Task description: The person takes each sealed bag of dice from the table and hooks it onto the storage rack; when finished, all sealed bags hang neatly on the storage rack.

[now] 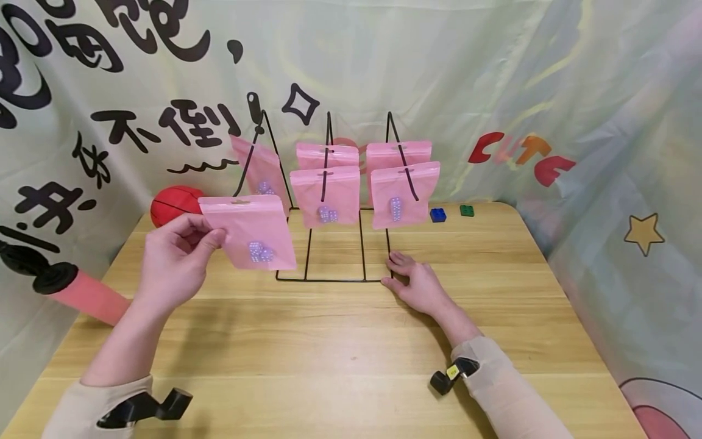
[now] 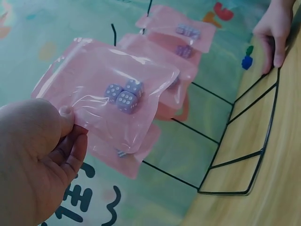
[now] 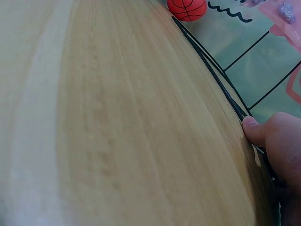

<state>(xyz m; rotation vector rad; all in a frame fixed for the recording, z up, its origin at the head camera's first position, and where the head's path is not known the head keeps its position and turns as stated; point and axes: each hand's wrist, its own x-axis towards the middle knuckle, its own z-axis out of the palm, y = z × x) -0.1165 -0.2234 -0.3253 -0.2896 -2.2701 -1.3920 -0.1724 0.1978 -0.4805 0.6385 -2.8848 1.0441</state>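
Left hand [image 1: 175, 256] pinches pink bag [image 1: 252, 235] edge; right hand [image 1: 414, 281], fingers relaxed, presses rack [image 1: 329, 279] base.

Pink pouch [image 1: 249, 231] in left hand [image 1: 175, 256]

The near half of the counter [image 1: 340, 366] lay open, wide enough for either arm to sweep across. The wire rack [image 1: 329, 244] stood mid-counter, its hooks crowded with hanging pink bags [image 1: 403, 195] that blocked a straight reach to the backdrop. Right of the rack, counter lay bare except for a blue block [image 1: 437, 214] and a green block [image 1: 467, 211] near the rear edge. A red ball [image 1: 172, 204] closed the left rear corner.
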